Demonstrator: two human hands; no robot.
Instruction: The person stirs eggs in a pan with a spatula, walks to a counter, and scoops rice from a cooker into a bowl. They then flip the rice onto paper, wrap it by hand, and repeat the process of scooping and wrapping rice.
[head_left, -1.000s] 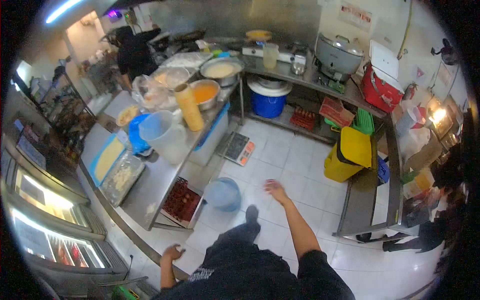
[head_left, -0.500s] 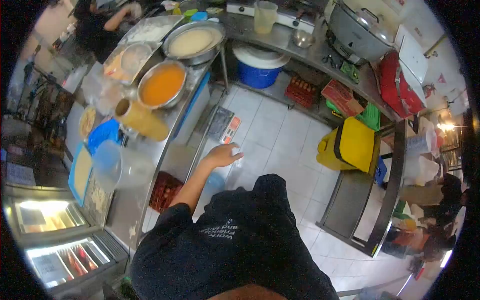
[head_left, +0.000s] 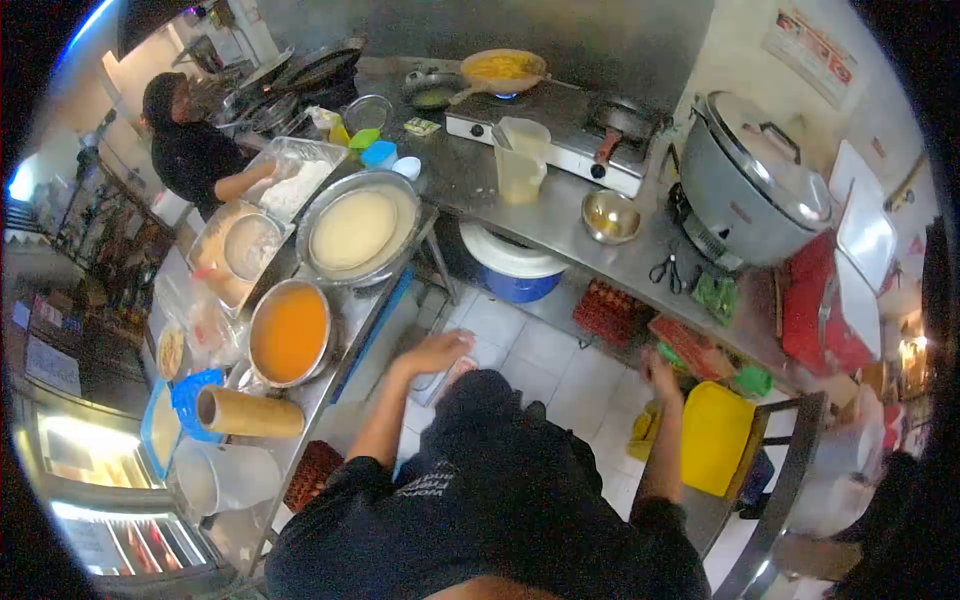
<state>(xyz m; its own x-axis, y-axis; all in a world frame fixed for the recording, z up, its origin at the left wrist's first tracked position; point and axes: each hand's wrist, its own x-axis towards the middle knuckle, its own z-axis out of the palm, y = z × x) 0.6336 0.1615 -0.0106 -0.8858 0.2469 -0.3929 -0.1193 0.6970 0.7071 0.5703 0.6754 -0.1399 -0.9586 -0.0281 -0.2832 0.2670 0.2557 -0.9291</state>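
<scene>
My left hand (head_left: 437,352) hovers over the floor beside the left table's edge, fingers stretched out and holding nothing. My right hand (head_left: 660,375) hangs near the yellow bin (head_left: 717,440), its fingers loosely apart with nothing visible in them. On the table close to my left arm are a metal bowl of orange liquid (head_left: 290,333), a wide metal bowl of pale batter or dough (head_left: 355,230) and a roll of plastic wrap (head_left: 250,411). A clear plastic container (head_left: 228,476) stands nearer me.
Ahead, a steel counter (head_left: 560,225) carries a gas stove (head_left: 570,150), pitcher (head_left: 520,165), small metal bowl (head_left: 611,217), scissors (head_left: 667,273) and large cooker (head_left: 745,190). Below sits a blue tub (head_left: 520,287). A co-worker (head_left: 195,145) reaches into a tray of white powder (head_left: 300,187) at far left.
The view has tilted up, showing more of the stove and the co-worker. My right hand has come into view on the right. My left hand is still over the floor.
</scene>
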